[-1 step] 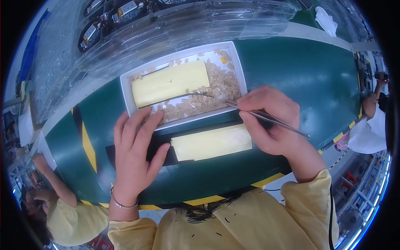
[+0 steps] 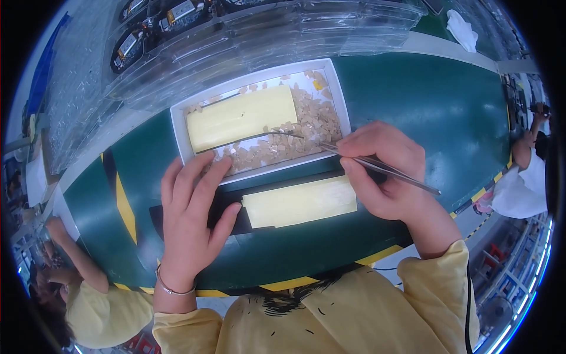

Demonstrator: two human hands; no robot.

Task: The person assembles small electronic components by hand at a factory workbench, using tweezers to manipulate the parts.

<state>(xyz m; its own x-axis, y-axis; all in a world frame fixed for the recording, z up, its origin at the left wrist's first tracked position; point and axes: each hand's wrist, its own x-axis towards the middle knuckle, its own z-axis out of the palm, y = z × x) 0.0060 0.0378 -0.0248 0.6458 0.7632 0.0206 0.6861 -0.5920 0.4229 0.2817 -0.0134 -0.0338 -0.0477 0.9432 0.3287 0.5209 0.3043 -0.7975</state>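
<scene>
Between the thumb and fingers of my right hand [image 2: 386, 168] is a pair of metal tweezers [image 2: 407, 176]. Their tips point left into a shallow white box [image 2: 341, 94], over a heap of small tan flakes [image 2: 315, 115]. A pale yellow sheet [image 2: 242, 115] lies in the box, with a thin dark strip along its near edge. My left hand [image 2: 191, 206] has its fingers spread, fingertips at the box's near left rim. That hand partly covers a black strip [image 2: 227, 218] on the table. On this strip lies a second pale yellow sheet [image 2: 300, 202], near my right thumb.
Stacked clear plastic trays [image 2: 265, 41] stand behind the box, some holding dark electronic parts [image 2: 177, 15]. The green table [image 2: 424, 100] has a yellow and black striped edge [image 2: 289, 284]. A white cloth [image 2: 461, 30] lies at the back right. Another person [image 2: 100, 307] is at the left.
</scene>
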